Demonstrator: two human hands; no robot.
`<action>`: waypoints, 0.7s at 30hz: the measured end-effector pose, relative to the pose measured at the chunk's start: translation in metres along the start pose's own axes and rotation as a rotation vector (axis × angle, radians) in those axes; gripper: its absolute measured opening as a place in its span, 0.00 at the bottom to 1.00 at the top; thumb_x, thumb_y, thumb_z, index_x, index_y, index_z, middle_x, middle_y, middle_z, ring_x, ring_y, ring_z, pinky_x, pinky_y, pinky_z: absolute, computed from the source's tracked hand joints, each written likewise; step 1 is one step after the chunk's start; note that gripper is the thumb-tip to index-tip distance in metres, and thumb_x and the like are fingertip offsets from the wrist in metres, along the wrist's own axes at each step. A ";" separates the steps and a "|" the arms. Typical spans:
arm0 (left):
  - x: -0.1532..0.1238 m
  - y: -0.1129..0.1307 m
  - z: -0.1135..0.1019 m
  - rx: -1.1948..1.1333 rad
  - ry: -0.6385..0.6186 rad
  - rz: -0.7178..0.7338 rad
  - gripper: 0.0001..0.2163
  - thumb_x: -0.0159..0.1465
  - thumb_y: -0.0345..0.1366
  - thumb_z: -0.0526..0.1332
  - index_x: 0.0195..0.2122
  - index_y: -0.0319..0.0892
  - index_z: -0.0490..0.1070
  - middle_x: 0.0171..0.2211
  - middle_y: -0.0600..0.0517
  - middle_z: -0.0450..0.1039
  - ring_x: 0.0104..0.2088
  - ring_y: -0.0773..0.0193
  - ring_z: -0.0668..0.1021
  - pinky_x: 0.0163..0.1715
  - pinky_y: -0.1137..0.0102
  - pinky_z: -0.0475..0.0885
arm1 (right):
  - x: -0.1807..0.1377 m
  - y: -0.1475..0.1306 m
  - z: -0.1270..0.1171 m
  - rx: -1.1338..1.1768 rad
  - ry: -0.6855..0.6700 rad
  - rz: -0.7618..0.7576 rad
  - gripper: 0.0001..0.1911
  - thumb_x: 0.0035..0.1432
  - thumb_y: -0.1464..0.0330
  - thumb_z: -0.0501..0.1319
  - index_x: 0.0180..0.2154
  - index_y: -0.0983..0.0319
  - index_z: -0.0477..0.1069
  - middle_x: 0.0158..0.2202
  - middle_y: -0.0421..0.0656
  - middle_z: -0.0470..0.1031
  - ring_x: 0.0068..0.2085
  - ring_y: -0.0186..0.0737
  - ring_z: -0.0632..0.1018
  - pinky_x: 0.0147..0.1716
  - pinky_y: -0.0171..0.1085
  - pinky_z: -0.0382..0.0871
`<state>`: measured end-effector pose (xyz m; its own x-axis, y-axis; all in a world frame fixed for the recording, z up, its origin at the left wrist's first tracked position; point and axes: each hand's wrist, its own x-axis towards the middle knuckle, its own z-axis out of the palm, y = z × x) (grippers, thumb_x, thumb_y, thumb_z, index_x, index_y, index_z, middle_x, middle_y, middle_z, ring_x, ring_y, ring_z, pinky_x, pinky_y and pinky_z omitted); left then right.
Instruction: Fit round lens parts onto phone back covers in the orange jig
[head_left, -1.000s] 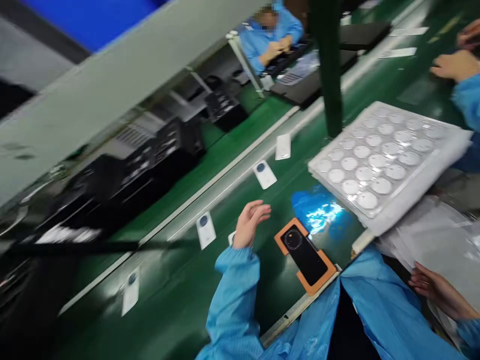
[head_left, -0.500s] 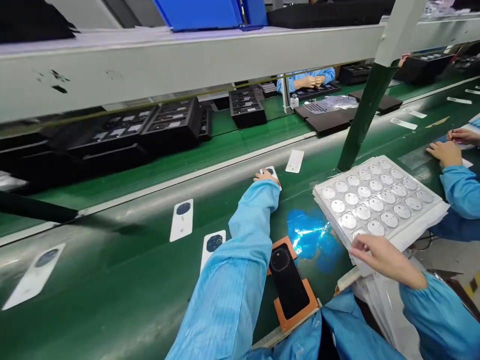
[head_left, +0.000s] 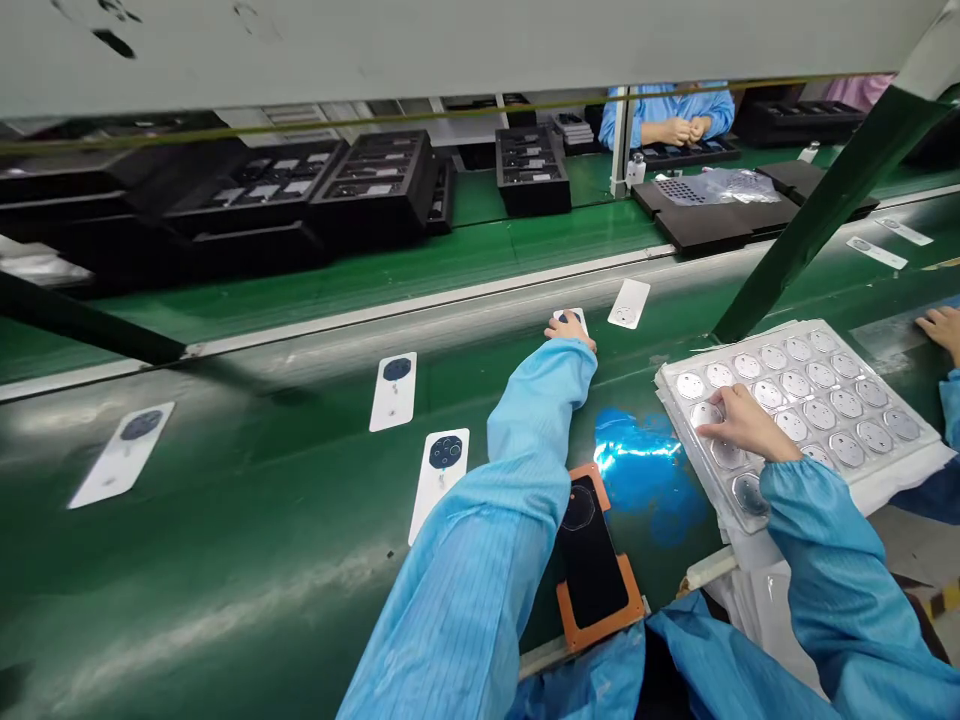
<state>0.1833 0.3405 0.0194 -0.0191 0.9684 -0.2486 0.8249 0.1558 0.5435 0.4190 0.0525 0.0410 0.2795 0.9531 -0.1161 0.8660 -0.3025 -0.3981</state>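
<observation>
My left hand (head_left: 574, 330) is stretched forward on the green bench, its bent fingers over a white panel (head_left: 578, 316) with a dark round patch. Part of that panel is hidden under the fingers. My right hand (head_left: 746, 420) is above the left side of a clear tray (head_left: 757, 516) holding rows of round discs. Its thumb and forefinger stand apart around one disc (head_left: 704, 414); no lifted disc shows. In front of me, a black phone-shaped panel (head_left: 594, 565) with a round camera ring lies in an orange holder (head_left: 600, 637).
More white panels lie along the bench, one (head_left: 628, 303) beyond my left hand and one (head_left: 393, 391) to its left. Blue film (head_left: 637, 450) lies by the holder. A green post (head_left: 817, 230) rises behind the tray. Another person's hand (head_left: 943, 328) is at right.
My right hand has moved from the tray's near edge forward over its left discs, its fingers opening. My left hand stays at the same white panel. The view has tilted downward.
</observation>
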 end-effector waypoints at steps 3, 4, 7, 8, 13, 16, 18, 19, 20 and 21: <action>0.001 0.010 0.008 -0.003 -0.012 -0.041 0.53 0.39 0.27 0.78 0.67 0.40 0.54 0.67 0.26 0.50 0.64 0.27 0.60 0.58 0.45 0.61 | -0.007 -0.004 -0.002 0.052 0.044 0.011 0.24 0.47 0.55 0.71 0.40 0.57 0.64 0.43 0.48 0.71 0.40 0.48 0.75 0.35 0.42 0.69; 0.002 0.011 0.009 -0.010 -0.010 -0.050 0.53 0.39 0.27 0.78 0.67 0.40 0.54 0.67 0.26 0.49 0.64 0.27 0.59 0.58 0.45 0.61 | -0.010 -0.006 -0.002 0.065 0.055 0.011 0.23 0.49 0.55 0.70 0.41 0.57 0.63 0.42 0.46 0.71 0.39 0.47 0.75 0.34 0.42 0.69; 0.002 0.013 0.010 -0.046 -0.002 -0.063 0.54 0.39 0.27 0.78 0.67 0.41 0.54 0.68 0.27 0.47 0.66 0.25 0.57 0.58 0.43 0.61 | -0.022 -0.012 -0.004 0.168 0.066 -0.006 0.17 0.58 0.57 0.62 0.46 0.57 0.65 0.36 0.42 0.73 0.33 0.44 0.75 0.33 0.42 0.68; 0.002 0.013 0.010 -0.064 -0.002 -0.061 0.55 0.39 0.27 0.79 0.67 0.42 0.53 0.68 0.27 0.46 0.66 0.25 0.57 0.59 0.42 0.61 | -0.026 -0.013 -0.005 0.223 0.077 -0.021 0.16 0.60 0.58 0.60 0.47 0.57 0.66 0.35 0.41 0.73 0.33 0.43 0.75 0.33 0.42 0.70; 0.001 0.009 0.007 -0.190 -0.035 -0.033 0.56 0.38 0.26 0.80 0.67 0.40 0.53 0.68 0.26 0.48 0.66 0.26 0.61 0.60 0.45 0.62 | -0.054 -0.028 -0.003 0.665 0.154 -0.005 0.18 0.64 0.55 0.60 0.51 0.57 0.70 0.46 0.45 0.75 0.37 0.42 0.80 0.36 0.44 0.79; -0.001 0.002 0.002 -0.274 -0.041 0.002 0.56 0.37 0.21 0.79 0.67 0.39 0.55 0.67 0.27 0.54 0.64 0.30 0.66 0.60 0.47 0.63 | -0.076 -0.057 0.016 0.784 0.072 -0.062 0.21 0.64 0.56 0.63 0.55 0.56 0.69 0.45 0.44 0.76 0.36 0.41 0.81 0.34 0.42 0.81; 0.000 -0.005 -0.004 -0.329 -0.042 0.034 0.50 0.37 0.18 0.77 0.64 0.38 0.62 0.61 0.31 0.65 0.62 0.36 0.71 0.61 0.50 0.63 | -0.089 -0.084 0.036 0.715 0.052 -0.184 0.17 0.65 0.60 0.63 0.53 0.55 0.72 0.42 0.43 0.79 0.36 0.41 0.81 0.35 0.41 0.81; 0.001 -0.010 -0.009 -0.374 -0.038 0.056 0.44 0.39 0.17 0.76 0.60 0.35 0.66 0.58 0.33 0.70 0.61 0.38 0.72 0.61 0.51 0.63 | -0.094 -0.098 0.048 0.658 0.065 -0.269 0.13 0.66 0.62 0.62 0.51 0.56 0.73 0.40 0.42 0.80 0.36 0.41 0.82 0.37 0.41 0.80; 0.001 -0.016 -0.015 -0.396 -0.034 0.070 0.37 0.42 0.18 0.76 0.56 0.34 0.70 0.54 0.35 0.73 0.59 0.41 0.74 0.60 0.53 0.65 | -0.098 -0.112 0.060 0.595 0.089 -0.370 0.09 0.67 0.65 0.61 0.48 0.56 0.75 0.39 0.42 0.81 0.37 0.40 0.82 0.39 0.41 0.80; 0.000 -0.023 -0.022 -0.423 -0.020 0.082 0.30 0.45 0.20 0.75 0.51 0.33 0.73 0.51 0.37 0.76 0.57 0.44 0.76 0.59 0.54 0.66 | -0.102 -0.125 0.071 0.526 0.121 -0.480 0.08 0.69 0.67 0.59 0.46 0.56 0.76 0.40 0.43 0.81 0.38 0.40 0.82 0.40 0.41 0.79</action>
<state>0.1518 0.3411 0.0250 0.0508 0.9776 -0.2042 0.5191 0.1488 0.8417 0.2523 -0.0062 0.0380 -0.0112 0.9624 0.2714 0.5988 0.2238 -0.7690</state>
